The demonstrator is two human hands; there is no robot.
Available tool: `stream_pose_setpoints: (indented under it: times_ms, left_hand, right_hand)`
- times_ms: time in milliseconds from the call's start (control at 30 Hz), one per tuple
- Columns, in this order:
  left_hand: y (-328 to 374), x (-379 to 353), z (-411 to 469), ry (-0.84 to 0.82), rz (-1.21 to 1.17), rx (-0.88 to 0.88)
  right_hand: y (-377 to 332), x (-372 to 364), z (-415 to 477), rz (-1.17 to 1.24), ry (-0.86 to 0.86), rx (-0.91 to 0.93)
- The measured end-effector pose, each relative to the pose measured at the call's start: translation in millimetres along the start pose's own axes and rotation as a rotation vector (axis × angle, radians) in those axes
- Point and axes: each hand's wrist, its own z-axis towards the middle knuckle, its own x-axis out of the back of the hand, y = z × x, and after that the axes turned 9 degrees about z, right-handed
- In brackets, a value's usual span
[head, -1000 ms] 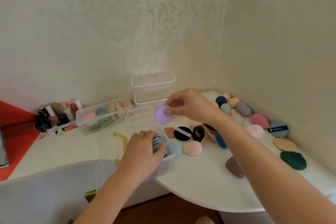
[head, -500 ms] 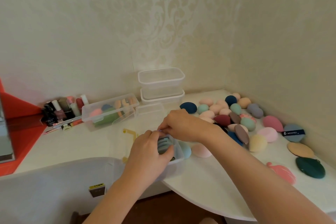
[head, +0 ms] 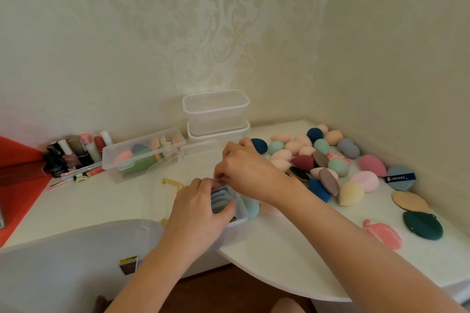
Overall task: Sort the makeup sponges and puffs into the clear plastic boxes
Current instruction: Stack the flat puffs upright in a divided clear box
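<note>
White tabletop (head: 279, 249): near box (head: 241, 220) of blue puffs (head: 220, 198), lilac puff (head: 218, 179) at rim

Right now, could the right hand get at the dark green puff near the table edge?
Probably yes. The dark green puff lies uncovered on the table, beside the right forearm, nothing stacked on it. But the right hand is busy, pinching a lilac puff over the clear box.

A cluster of nail polish bottles and cosmetic tubes (head: 73, 152) stands at the back left of a white desk (head: 279, 249), beside a red surface (head: 17, 185). A pale hair claw (head: 82, 178) lies just in front of them. Damask-patterned cream wallpaper (head: 216, 33) covers the corner walls; dark brown floor (head: 229, 287) shows below.
</note>
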Motion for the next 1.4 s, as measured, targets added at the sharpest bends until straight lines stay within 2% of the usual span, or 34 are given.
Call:
stream_pose_setpoints:
  times_ms: [67,133,233,300,433,500,633,733,833,933,1067,1200,1300,1400]
  left_hand:
    - [-1,-1,1,0.001,-0.023,0.011]
    - [-1,-1,1,-0.001,-0.030,0.026]
    - [2,0,-1,0.013,-0.059,0.063]
    - [7,1,-2,0.041,-0.094,0.082]
    - [9,2,-1,0.039,-0.066,0.093]
    - [8,4,-2,0.026,-0.033,0.100]
    - [7,4,-2,-0.007,-0.031,0.117]
    - [7,4,-1,-0.059,-0.057,0.129]
    - [7,6,-1,-0.113,-0.040,0.099]
    - [8,9,0,-0.140,-0.032,0.089]
    - [13,17,7,-0.217,0.074,0.073]
    - [24,30,15,-0.427,0.230,0.028]
    - [17,35,24,-0.587,0.128,0.042]
    - [-2,35,39,-0.564,0.028,0.033]
  right_hand:
    - [-4,-2,3,-0.103,0.029,0.030]
    - [-8,-3,4,-0.072,0.029,0.006]
    - [-14,2,8,-0.062,-0.110,-0.131]
    - [-20,6,15,-0.154,-0.157,-0.177]
    - [-29,12,20,-0.133,-0.271,-0.232]
    - [-25,12,16,-0.073,-0.273,-0.237]
    - [-10,31,-9,0.341,-0.195,-0.277]
    - [3,59,-37,0.390,-0.130,-0.336]
    - [18,79,-68,0.290,-0.216,-0.539]
    - [28,84,-98,0.071,-0.354,-0.730]
    - [52,74,-139,0.003,-0.192,-1.001]
    - [69,57,-182,-0.072,-0.066,-1.205]
    - [69,50,-210,-0.001,0.022,-1.377]
    - [67,47,-222,0.056,-0.018,-1.467]
